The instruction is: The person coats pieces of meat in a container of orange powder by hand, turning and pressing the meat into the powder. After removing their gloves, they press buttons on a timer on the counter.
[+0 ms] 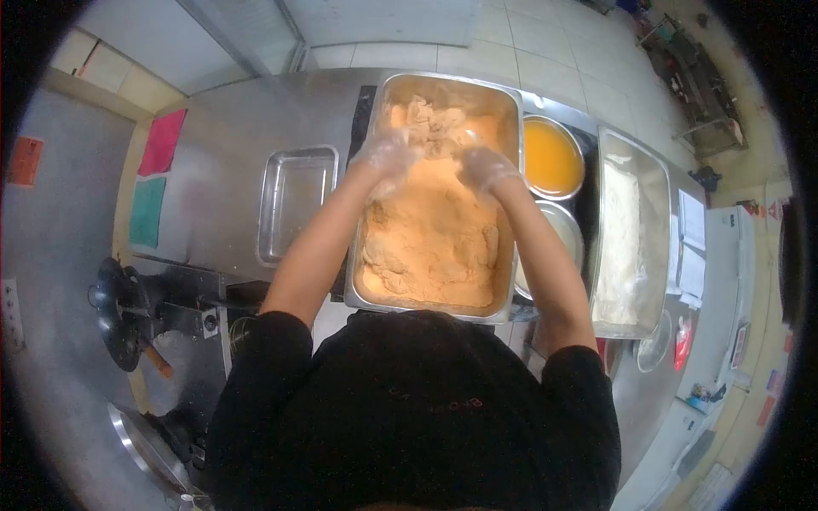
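Note:
Both hands wear clear plastic gloves and are inside a deep metal tray (365,285) of orange powder (426,204). My left hand (390,157) is at the tray's left side, beside a heap of coated pieces (433,119). My right hand (486,166) is near the right wall, its fingers pointing toward the same heap. Motion blurs the fingers of both hands, so their hold is unclear. More coated lumps (388,264) lie half buried in the powder at the near end.
Right of the tray are a bowl of orange-yellow liquid (552,157), a bowl of pale liquid (562,238) and a long tray of white powder (618,238). An empty metal tray (266,204) sits at left. A wok (111,315) is at far left.

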The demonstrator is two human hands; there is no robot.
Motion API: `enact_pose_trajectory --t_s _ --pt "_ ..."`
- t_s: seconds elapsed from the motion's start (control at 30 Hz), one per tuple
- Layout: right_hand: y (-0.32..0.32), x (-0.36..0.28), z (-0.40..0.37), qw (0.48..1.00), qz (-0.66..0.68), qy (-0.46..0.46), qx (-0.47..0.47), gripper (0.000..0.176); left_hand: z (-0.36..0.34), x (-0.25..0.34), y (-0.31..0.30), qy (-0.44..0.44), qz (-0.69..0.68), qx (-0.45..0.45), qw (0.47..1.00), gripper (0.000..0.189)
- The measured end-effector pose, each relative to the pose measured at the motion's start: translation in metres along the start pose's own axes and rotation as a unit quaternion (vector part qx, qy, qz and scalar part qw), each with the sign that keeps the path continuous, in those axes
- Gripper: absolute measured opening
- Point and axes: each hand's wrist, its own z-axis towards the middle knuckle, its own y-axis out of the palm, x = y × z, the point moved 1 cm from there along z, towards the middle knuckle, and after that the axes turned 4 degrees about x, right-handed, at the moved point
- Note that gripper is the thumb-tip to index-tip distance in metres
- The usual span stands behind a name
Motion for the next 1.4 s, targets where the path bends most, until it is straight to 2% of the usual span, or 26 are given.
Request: enact_pose_trajectory --t_s 0.07,0.1,0.13,0.17,0.23,0.33,0.4,0.47,0.53,0.57,0.63,0.67,0.73,0.83,0.93,0.97,1.0,1.03,1.07,1.1,1.13,1.17,1.2,1.27,1.33,1.4 --pt "0.043 0.025 -0.012 0.984 -0.11 -0.059 -0.124 0.04 -0.018 -0.012 0.013 0.01 0.126 -0.131 0.983 0.044" --pt "0.046 0.015 -0.03 0.95 -0.207 -0.122 -0.2 0.039 -0.028 -0.014 0.019 0.029 0.192 -0.194 0.962 0.041" --pt "0.046 0.005 -0.052 0.896 -0.3 -0.182 -0.27 0.039 -0.04 -0.018 0.025 0.027 0.188 -0.197 0.962 0.041" --pt "0.058 0.004 -0.065 0.895 -0.301 -0.182 -0.273 0.039 -0.052 -0.02 0.03 0.044 0.24 -0.207 0.947 0.04" --pt "0.075 0.001 -0.082 0.972 -0.166 -0.045 -0.159 0.033 -0.055 -0.029 0.043 0.064 0.29 -0.22 0.929 0.04" --pt "0.064 -0.007 -0.087 0.952 -0.196 -0.072 -0.222 0.025 -0.053 -0.045 0.066 0.063 0.323 -0.215 0.919 0.035" --pt "0.059 -0.019 -0.091 0.951 -0.21 -0.065 -0.218 0.023 -0.055 -0.046 0.064 0.065 0.276 -0.145 0.948 0.028" --pt "0.065 -0.018 -0.09 0.949 -0.227 -0.06 -0.211 0.021 -0.054 -0.043 0.057 0.051 0.274 -0.131 0.951 0.028" --pt "0.085 -0.01 -0.088 0.974 -0.187 -0.08 -0.097 0.02 -0.058 -0.04 0.045 0.035 0.273 -0.121 0.954 0.028" --pt "0.091 -0.008 -0.09 0.975 -0.186 -0.08 -0.097 0.02 -0.062 -0.04 0.04 0.057 0.234 -0.1 0.965 0.028" --pt "0.094 -0.01 -0.098 0.987 -0.162 0.01 -0.013 0.023 -0.07 -0.036 0.03 0.076 0.193 -0.08 0.975 0.029" --pt "0.105 -0.01 -0.092 0.987 -0.161 0.01 -0.016 0.023 -0.071 -0.032 0.028 0.061 0.157 -0.064 0.984 0.03" --pt "0.125 -0.006 -0.074 0.983 -0.096 0.158 0.008 0.027 -0.072 -0.03 0.032 0.049 0.12 -0.05 0.99 0.03" --pt "0.112 -0.005 -0.076 0.986 -0.092 0.137 0.02 0.028 -0.073 -0.026 0.036 0.061 0.066 -0.009 0.996 0.031" --pt "0.098 0.005 -0.085 0.977 -0.191 0.083 0.055 0.026 -0.072 -0.021 0.04 -0.011 -0.03 -0.034 0.999 0.033" --pt "0.087 0.013 -0.093 0.977 -0.192 0.084 0.051 0.026 -0.072 -0.025 0.044 -0.037 -0.138 -0.036 0.989 0.035" --pt "0.053 0.012 -0.108 0.984 -0.168 0.036 0.052 0.025 -0.071 -0.029 0.049 -0.064 -0.243 -0.037 0.967 0.037" --pt "0.046 0.015 -0.115 0.986 -0.157 0.014 0.051 0.026 -0.07 -0.034 0.052 -0.066 -0.246 -0.041 0.966 0.037" --pt "0.038 0.018 -0.121 0.988 -0.145 -0.009 0.048 0.029 -0.067 -0.038 0.054 -0.019 -0.188 -0.041 0.981 0.039" --pt "0.042 0.025 -0.122 0.993 0.087 0.054 0.064 0.034 -0.065 -0.037 0.053 0.028 -0.128 -0.038 0.991 0.042" --pt "0.051 0.026 -0.122 0.973 0.202 0.086 0.068 0.037 -0.062 -0.036 0.051 0.027 -0.13 -0.041 0.99 0.042" --pt "0.059 0.027 -0.122 0.939 0.313 0.118 0.077 0.04 -0.058 -0.033 0.05 0.064 -0.032 -0.089 0.993 0.044" --pt "0.073 0.023 -0.119 0.962 0.239 0.126 0.035 0.04 -0.056 -0.03 0.049 0.101 0.068 -0.136 0.983 0.047" --pt "0.107 0.021 -0.108 0.995 0.021 0.093 -0.016 0.042 -0.052 -0.037 0.056 0.106 0.081 -0.125 0.983 0.044" --pt "0.083 -0.009 -0.121 0.995 -0.051 0.07 -0.045 0.045 -0.052 -0.038 0.059 0.106 0.093 -0.115 0.983 0.04" --pt "0.079 -0.023 -0.124 0.989 -0.122 0.047 -0.073 0.048 -0.053 -0.03 0.057 0.059 0.203 -0.118 0.97 0.036"
